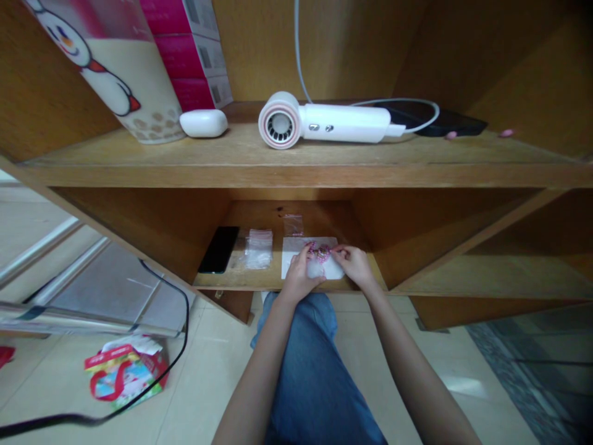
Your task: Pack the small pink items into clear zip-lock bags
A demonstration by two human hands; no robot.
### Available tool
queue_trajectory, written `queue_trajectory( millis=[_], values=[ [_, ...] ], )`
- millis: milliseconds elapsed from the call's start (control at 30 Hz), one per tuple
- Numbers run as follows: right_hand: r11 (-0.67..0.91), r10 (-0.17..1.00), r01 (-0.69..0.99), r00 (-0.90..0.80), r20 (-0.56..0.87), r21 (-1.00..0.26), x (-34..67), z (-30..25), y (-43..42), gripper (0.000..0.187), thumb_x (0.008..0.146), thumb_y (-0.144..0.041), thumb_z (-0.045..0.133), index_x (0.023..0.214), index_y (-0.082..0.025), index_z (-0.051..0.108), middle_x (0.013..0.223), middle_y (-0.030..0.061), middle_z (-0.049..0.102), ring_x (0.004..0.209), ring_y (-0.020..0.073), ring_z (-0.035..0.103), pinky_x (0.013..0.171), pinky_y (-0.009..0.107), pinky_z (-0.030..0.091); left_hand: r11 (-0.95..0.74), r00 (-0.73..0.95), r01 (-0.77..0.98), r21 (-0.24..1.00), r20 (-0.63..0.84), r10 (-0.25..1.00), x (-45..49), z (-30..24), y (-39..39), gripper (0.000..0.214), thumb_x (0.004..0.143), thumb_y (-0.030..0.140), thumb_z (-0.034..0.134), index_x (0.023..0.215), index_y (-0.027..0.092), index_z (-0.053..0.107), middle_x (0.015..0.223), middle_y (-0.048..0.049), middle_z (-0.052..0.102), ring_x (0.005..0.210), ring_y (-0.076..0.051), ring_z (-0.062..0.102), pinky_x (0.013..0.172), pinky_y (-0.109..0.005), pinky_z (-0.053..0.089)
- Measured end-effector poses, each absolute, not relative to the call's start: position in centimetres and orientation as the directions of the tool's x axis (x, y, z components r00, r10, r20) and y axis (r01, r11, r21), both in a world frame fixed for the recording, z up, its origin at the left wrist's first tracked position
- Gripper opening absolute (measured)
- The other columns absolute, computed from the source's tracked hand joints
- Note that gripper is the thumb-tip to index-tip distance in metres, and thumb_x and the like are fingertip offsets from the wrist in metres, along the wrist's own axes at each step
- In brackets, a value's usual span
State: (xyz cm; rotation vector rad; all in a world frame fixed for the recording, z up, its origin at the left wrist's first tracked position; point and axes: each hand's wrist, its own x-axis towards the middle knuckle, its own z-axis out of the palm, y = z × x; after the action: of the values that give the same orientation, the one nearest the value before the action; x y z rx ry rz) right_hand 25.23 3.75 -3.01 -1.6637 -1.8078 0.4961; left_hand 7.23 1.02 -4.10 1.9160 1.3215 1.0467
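On the low wooden shelf (241, 278) lies a white sheet of paper (291, 246). My left hand (299, 275) and my right hand (354, 264) rest on it, close together. Both pinch a small pink beaded item (319, 251) between their fingertips. The fingers of each hand are curled in around it. A small clear plastic bag (293, 224) lies just behind the paper, and a pile of clear bags (258, 248) sits to the left of my left hand.
A black phone (219, 249) lies at the left of the low shelf. Above, a white hair dryer (324, 122), a white case (204, 122), a snowman cup (125, 68), pink boxes (189, 49). A colourful bag (124, 374) and a black cable (176, 352) lie on the floor.
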Motion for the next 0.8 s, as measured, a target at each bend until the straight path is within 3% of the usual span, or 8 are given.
queue_trajectory(
  millis=[133,300,600,800],
  values=[
    [0.203,0.979,0.554,-0.102,0.177,-0.807,23.9,-2.9,3.0,0.033,0.077,-0.043,0.05,0.079,-0.014,0.065,0.058,0.0019,0.058,0.05,0.0116,0.047,0.046,0.021,0.032,-0.354,0.216,0.479,0.803,0.282,0.935,7.2,-4.2,1.1,0.09,0.055,0.027,0.075,0.131,0.022,0.025,0.106,-0.0063,0.053,0.102,-0.023,0.048,0.089,-0.039,0.039],
    [0.246,0.962,0.49,-0.225,0.151,-0.836,22.9,-3.3,2.7,0.026,0.077,-0.039,0.05,0.08,-0.016,0.063,0.072,0.0035,0.063,0.061,0.0136,0.053,0.055,0.022,0.038,-0.358,0.22,0.474,0.804,0.286,0.933,7.1,-4.2,1.0,0.088,0.056,0.029,0.074,0.13,0.021,0.027,0.107,-0.0069,0.053,0.101,-0.022,0.048,0.09,-0.039,0.039],
    [0.147,0.987,0.816,-0.087,0.132,-0.559,23.2,-2.2,3.0,0.025,0.077,-0.038,0.05,0.089,-0.022,0.066,0.065,0.0015,0.063,0.059,0.0148,0.056,0.051,0.023,0.032,-0.352,0.215,0.458,0.816,0.283,0.935,7.0,-3.9,0.9,0.089,0.056,0.027,0.075,0.13,0.022,0.026,0.109,-0.0069,0.052,0.102,-0.022,0.048,0.091,-0.039,0.038],
    [0.108,0.993,0.888,-0.074,0.093,-0.447,22.4,-1.6,2.9,0.024,0.079,-0.037,0.049,0.09,-0.025,0.066,0.073,0.0024,0.067,0.063,0.0154,0.058,0.052,0.023,0.031,-0.368,0.219,0.478,0.798,0.297,0.929,7.0,-4.0,0.9,0.089,0.056,0.026,0.074,0.131,0.021,0.025,0.105,-0.0058,0.054,0.101,-0.022,0.048,0.088,-0.038,0.04]
  ],
)
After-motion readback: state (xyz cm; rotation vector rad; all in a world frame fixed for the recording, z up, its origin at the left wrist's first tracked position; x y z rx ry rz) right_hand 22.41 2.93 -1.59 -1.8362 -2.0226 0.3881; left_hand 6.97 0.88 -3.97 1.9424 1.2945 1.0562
